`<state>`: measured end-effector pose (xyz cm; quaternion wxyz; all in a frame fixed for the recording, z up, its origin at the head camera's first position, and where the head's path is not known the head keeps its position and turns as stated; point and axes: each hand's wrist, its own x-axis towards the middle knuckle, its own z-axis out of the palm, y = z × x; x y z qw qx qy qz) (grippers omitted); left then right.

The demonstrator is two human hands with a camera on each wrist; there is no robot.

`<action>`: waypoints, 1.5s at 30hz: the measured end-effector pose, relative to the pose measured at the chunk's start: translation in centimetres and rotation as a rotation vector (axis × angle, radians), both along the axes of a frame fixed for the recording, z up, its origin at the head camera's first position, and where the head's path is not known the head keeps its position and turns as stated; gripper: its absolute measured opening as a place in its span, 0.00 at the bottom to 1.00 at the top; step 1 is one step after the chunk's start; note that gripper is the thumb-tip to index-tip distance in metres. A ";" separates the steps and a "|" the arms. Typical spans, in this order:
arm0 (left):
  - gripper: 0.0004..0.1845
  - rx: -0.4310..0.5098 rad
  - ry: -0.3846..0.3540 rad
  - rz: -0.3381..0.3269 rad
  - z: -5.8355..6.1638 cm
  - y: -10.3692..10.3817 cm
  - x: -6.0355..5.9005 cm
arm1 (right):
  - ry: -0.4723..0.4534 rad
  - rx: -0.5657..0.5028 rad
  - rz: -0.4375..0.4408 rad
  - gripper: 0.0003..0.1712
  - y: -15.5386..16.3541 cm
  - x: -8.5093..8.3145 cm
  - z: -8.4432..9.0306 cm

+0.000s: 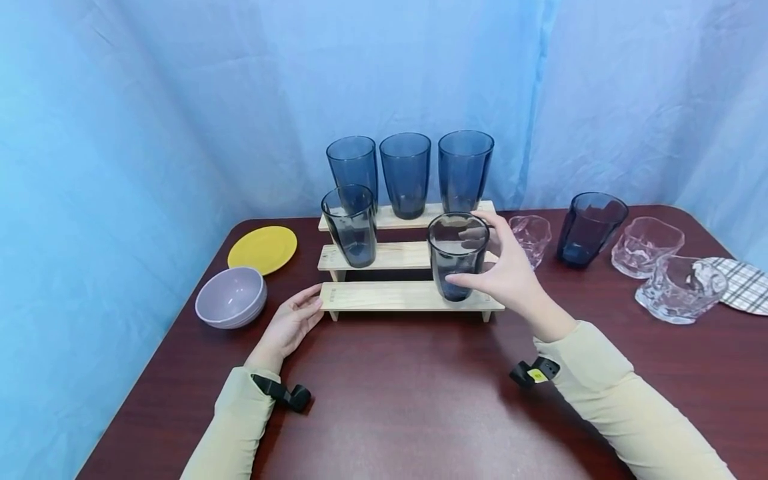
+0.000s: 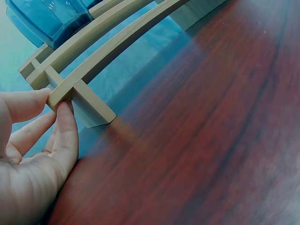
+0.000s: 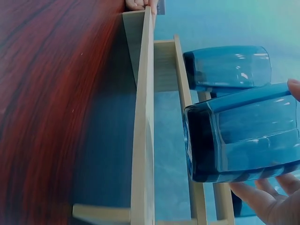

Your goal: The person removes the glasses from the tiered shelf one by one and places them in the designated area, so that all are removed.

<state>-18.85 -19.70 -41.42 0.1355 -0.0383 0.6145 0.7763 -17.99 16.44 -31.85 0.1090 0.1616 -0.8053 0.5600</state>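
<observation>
Tumbler (image 1: 445, 263), one: in your right hand (image 1: 510, 273), thumb and fingers gripping its sides, over the wooden rack's (image 1: 384, 297) right end. Your left hand (image 1: 294, 323) pinches the bottom step's left end. Surroundings: three like tumblers (image 1: 405, 177) on the top step, behind; single tumbler (image 1: 354, 233), middle step, left; another tumbler (image 1: 588, 230) and clear glasses (image 1: 681, 293) toward the table's (image 1: 384, 393) far right corner; yellow plate (image 1: 262, 250), lilac bowl (image 1: 231, 300) by its left edge. Finish: transparent smoky blue, dark base.

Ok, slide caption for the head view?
Left hand grips a three-tier wooden rack; right hand holds a blue glass tumbler.
</observation>
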 end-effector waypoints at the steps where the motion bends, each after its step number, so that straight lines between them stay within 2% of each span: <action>1: 0.29 0.001 0.000 0.001 0.0 0.0 0.0 | 0.001 -0.008 0.005 0.56 0.2 0.1 0.0; 9: 0.29 0.009 0.003 0.007 0.3 0.0 0.0 | 0.018 0.088 -0.073 0.56 2.3 1.5 0.2; 19: 0.29 0.012 0.006 0.001 0.2 0.0 0.0 | 0.084 0.018 -0.027 0.56 5.7 2.8 -0.5; 27: 0.29 0.022 -0.005 0.016 0.1 0.0 0.1 | 0.069 0.033 -0.075 0.57 8.6 3.2 -1.1; 34: 0.30 0.017 0.001 0.002 0.1 -0.1 0.2 | 0.037 0.063 -0.114 0.56 10.6 3.4 -1.5; 36: 0.30 0.019 -0.007 0.011 0.1 0.0 0.2 | 0.027 0.047 -0.114 0.56 11.3 3.3 -1.7; 37: 0.30 0.019 -0.010 0.010 0.2 0.0 0.1 | 0.031 -0.013 -0.080 0.55 11.8 3.1 -2.0; 39: 0.29 0.025 -0.025 0.019 0.2 0.0 0.1 | 0.024 -0.054 -0.053 0.56 12.4 3.0 -2.2; 43: 0.30 0.025 -0.031 0.021 0.3 0.0 0.1 | 0.018 0.013 -0.091 0.55 13.4 3.0 -2.5; 45: 0.30 0.023 -0.024 0.020 0.3 0.0 0.1 | 0.004 0.139 -0.173 0.55 13.7 3.3 -2.2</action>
